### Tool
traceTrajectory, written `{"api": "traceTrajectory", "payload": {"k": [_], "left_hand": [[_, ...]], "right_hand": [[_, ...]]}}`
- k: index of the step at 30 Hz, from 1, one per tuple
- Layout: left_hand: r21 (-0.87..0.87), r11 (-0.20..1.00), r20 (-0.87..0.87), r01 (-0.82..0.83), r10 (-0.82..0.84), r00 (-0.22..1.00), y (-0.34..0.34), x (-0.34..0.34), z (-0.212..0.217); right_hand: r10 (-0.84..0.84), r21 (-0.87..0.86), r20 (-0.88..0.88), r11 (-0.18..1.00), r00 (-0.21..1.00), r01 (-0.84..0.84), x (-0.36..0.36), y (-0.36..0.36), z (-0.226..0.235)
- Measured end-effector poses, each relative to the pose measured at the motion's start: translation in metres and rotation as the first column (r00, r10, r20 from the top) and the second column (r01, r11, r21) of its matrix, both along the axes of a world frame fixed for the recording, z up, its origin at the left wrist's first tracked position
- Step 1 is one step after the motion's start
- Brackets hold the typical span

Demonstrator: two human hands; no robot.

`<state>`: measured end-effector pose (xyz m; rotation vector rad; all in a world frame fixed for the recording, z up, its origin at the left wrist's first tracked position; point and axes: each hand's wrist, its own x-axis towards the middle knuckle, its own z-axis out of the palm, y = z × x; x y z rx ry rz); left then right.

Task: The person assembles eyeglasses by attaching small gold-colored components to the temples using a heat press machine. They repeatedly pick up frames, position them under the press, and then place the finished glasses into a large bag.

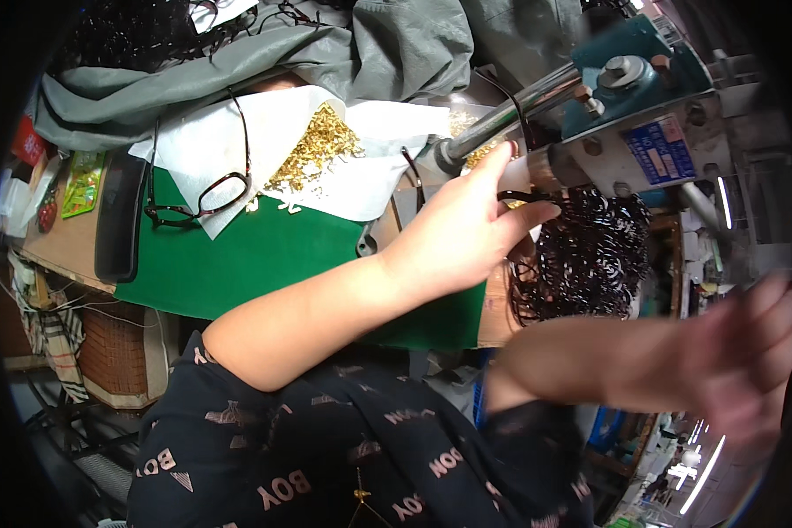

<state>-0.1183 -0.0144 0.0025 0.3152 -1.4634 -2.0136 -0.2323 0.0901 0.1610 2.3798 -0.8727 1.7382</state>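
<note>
My left hand point(466, 220) reaches to the machine's tip, its thumb and fingers pinched on a dark eyeglass frame point(517, 195). Most of that frame is hidden behind the hand; dark temple arms stand up on either side of it. Steel parts of a press-like machine point(581, 158) come down right beside my fingertips. Far to the right, my right hand point(748, 365) is smeared by motion, so its fingers and anything in them cannot be made out. On the left, a tortoiseshell eyeglass frame point(224, 195) rests on white paper and the green mat.
Small gold metal pieces point(319, 150) lie heaped on white paper point(361, 194). A pile of dark glossy eyewear parts point(581, 255) lies right of my left hand. A green mat point(264, 264) covers the bench. A black case point(119, 216) and grey cloth point(308, 62) border it.
</note>
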Motion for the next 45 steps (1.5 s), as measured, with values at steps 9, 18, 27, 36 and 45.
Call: {"api": "traceTrajectory", "payload": {"k": [9, 18, 27, 36, 45], "left_hand": [[-0.731, 0.624, 0.017, -0.277, 0.422, 0.906, 0.007, 0.056, 0.006], [-0.542, 0.828, 0.718, 0.145, 0.366, 0.592, 0.015, 0.211, -0.001], [-0.964, 0.234, 0.266, 0.129, 0.887, 0.377, -0.133, 0.205, -0.015], [-0.811, 0.171, -0.217, -0.56, 0.799, 0.56, -0.269, 0.202, -0.007], [-0.761, 0.58, 0.09, -0.29, 0.538, 0.838, -0.092, 0.204, 0.031]], "right_hand": [[-0.203, -0.162, 0.415, 0.943, 0.887, 0.292, 0.017, -0.008, 0.01], [-0.532, -0.106, 0.317, 0.803, 0.785, 0.587, 0.02, 0.0, -0.096], [-0.767, 0.314, 0.194, 0.639, 0.612, 0.702, 0.022, 0.034, -0.146], [-0.464, 0.654, 0.165, 0.712, 0.87, 0.255, 0.072, 0.011, -0.184], [-0.089, 0.683, 0.629, 0.539, 0.772, -0.494, 0.127, -0.049, -0.174]]}}
